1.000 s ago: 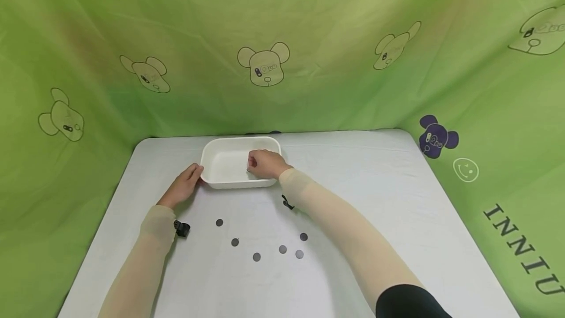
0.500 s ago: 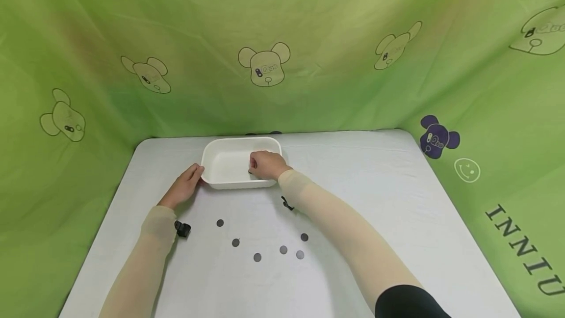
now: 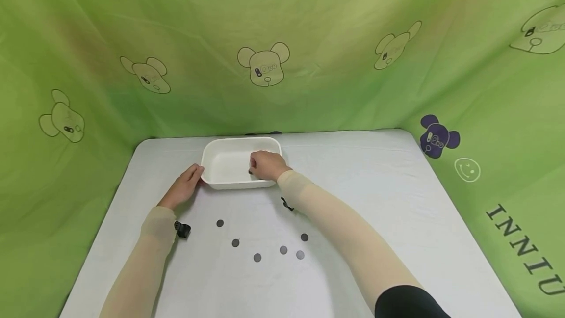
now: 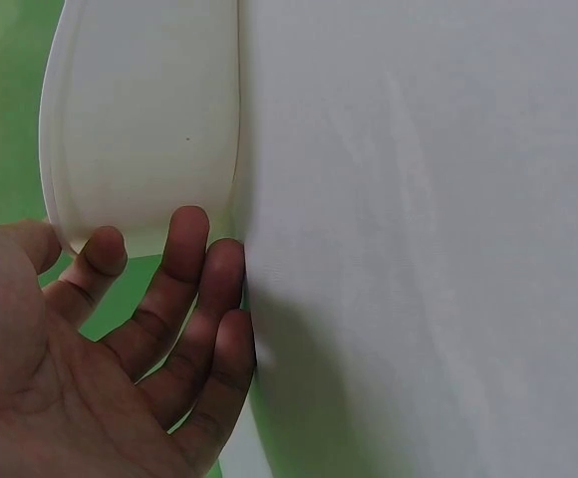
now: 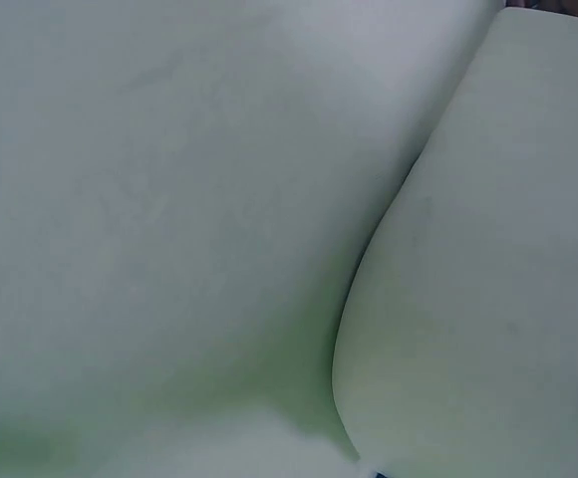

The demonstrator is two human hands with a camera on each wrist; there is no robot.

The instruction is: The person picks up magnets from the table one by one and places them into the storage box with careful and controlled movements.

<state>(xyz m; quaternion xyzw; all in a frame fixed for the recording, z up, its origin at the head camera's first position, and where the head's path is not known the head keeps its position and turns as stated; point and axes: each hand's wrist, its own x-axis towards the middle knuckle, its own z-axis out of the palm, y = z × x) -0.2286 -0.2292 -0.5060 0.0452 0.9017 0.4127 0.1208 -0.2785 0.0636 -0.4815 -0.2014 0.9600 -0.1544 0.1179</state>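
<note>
A white rectangular tray [image 3: 227, 161] stands near the table's back edge. At its left end my left hand [image 3: 185, 184] holds it, the thumb at the rim and the fingers against the outer wall, as the left wrist view shows. Inside the tray's right half my right hand [image 3: 268, 164] is low with curled fingers. A small dark disc [image 3: 250, 172] shows at its fingertips, mostly hidden by the hand. The right wrist view shows the tray's outer wall [image 5: 478, 259] and only a sliver of the hand at the top corner.
Several flat grey, coin-like discs [image 3: 236, 243] lie scattered on the white tabletop [image 3: 375, 185] in front of the tray. A green cloth [image 3: 265, 107] with bear prints hangs behind and along both sides.
Both hands and the tray stay nearly in place. The dark disc at the right fingertips shows a little more than a second ago.
</note>
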